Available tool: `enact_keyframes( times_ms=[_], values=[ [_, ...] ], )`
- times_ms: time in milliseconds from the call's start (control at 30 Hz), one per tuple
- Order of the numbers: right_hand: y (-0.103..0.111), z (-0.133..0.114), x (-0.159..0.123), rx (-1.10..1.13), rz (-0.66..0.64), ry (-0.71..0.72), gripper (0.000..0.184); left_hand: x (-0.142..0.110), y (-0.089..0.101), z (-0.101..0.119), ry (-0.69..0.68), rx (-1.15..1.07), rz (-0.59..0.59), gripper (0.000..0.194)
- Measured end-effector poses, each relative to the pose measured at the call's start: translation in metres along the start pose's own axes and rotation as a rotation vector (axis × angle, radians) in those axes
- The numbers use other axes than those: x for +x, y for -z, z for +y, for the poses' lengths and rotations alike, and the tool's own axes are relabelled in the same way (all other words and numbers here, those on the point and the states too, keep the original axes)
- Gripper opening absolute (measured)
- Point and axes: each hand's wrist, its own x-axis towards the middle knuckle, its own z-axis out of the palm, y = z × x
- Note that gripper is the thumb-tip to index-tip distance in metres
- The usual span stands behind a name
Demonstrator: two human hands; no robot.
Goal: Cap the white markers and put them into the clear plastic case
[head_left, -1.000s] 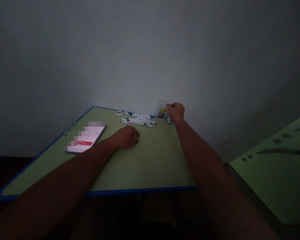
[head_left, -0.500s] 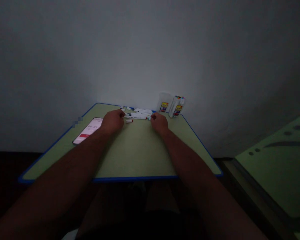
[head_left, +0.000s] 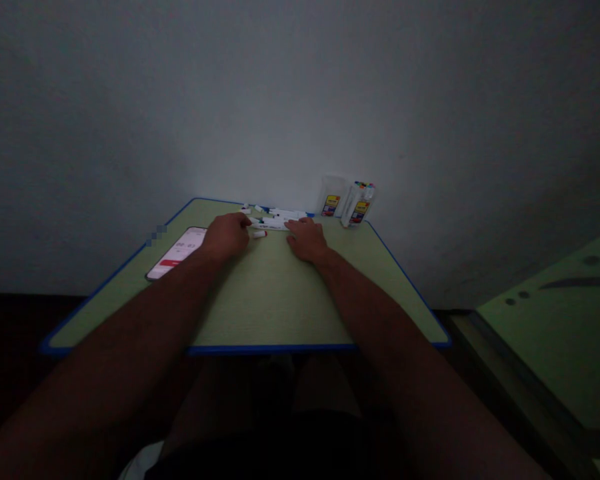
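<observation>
left hand [head_left: 229, 236]: at left ends of white markers [head_left: 274, 226], can't tell grip | right hand [head_left: 307, 239]: open, at right ends | red-ended cap [head_left: 260, 234]: near left hand

The left arm [head_left: 145, 327] and right arm [head_left: 380, 307] stretch from near to far, the left hand [head_left: 227, 235] curled, fingertips rightward, the right hand [head_left: 307, 240] palm down, fingers loosely extended.

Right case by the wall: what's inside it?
Markers stand in the case, their coloured ends showing at the top. The label covers part of its front, hiding whatever lies behind; the exact count can't be told.
</observation>
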Motion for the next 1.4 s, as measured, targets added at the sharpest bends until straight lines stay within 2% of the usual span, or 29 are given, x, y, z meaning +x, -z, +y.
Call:
enact_keyframes(
  times_ms=[167,300,500,633,700,867,967,1067,1200,1400],
  values=[
    [-0.002,0.002,0.001,0.018,0.057,-0.002,0.041,0.000,-0.002,0.000,0.009,-0.013,0.015,0.038],
    [-0.001,0.003,0.002,0.026,0.098,-0.014,0.037,0.002,-0.008,-0.006,-0.036,-0.046,0.058,0.035],
    [0.000,0.001,0.002,0.032,0.028,-0.004,0.031,0.003,-0.010,-0.006,-0.038,-0.032,0.047,0.032],
    [0.005,0.002,-0.003,0.078,0.026,-0.040,0.026,0.002,-0.009,-0.005,-0.030,-0.047,0.025,0.032],
    [0.013,0.006,-0.007,0.108,-0.012,-0.071,0.028,0.001,-0.009,-0.005,-0.023,-0.046,0.011,0.033],
    [0.035,0.024,-0.012,0.115,-0.207,-0.077,0.035,0.001,-0.011,-0.004,-0.042,-0.061,0.000,0.035],
    [0.037,0.034,-0.016,0.191,-0.264,-0.115,0.036,0.002,-0.014,-0.004,-0.081,-0.058,-0.006,0.038],
    [0.029,0.040,-0.022,0.283,-0.191,-0.177,0.037,0.002,-0.019,-0.006,-0.136,-0.022,-0.023,0.044],
    [0.016,0.039,-0.027,0.268,-0.083,-0.175,0.036,0.004,-0.027,-0.008,-0.187,-0.014,-0.014,0.053],
    [0.014,0.034,-0.030,0.215,-0.064,-0.125,0.030,0.010,-0.035,-0.001,-0.134,-0.011,-0.027,0.045]
  ],
)
